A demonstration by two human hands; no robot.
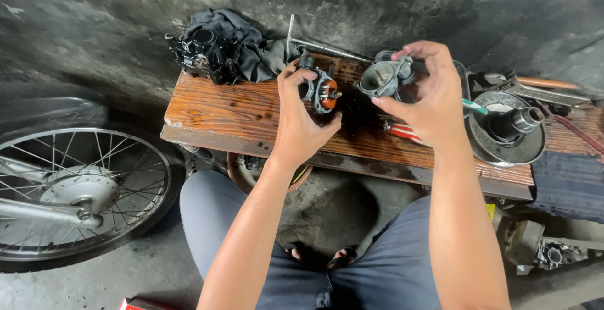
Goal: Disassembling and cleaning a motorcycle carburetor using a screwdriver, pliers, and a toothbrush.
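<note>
The left hand (301,118) is closed around a carburetor body (319,88), fingers wrapped over its top and thumb beneath, so that the orange part on its face looks toward the other hand. The right hand (428,96) is clamped on a float bowl (379,78), pinched between thumb and fingertips with the open side turned left. The two pieces are near each other but apart, both held just above the tabletop (226,105).

To do this well, I judge that both parts should stay over the wood, so that anything small that falls lands there and not on the floor. The bowl wants a rim-only grip, keeping fingers off its mating edge, and its open face should be square to the body before the two meet; tilted contact could nip whatever seals them. The left grip looks firm enough to act as the fixed side.

Beyond the hands, a second, black carburetor (204,52) sits on a dark rag (251,49) at the plank's left end. A metal T-shaped tool (302,44) lies along the back edge. To the right stands a round clutch-like disc (506,131) with a hub, and a red-and-white handle (402,131) lies below the right hand. A spoked wheel (75,190) stands at the left on the floor.
</note>
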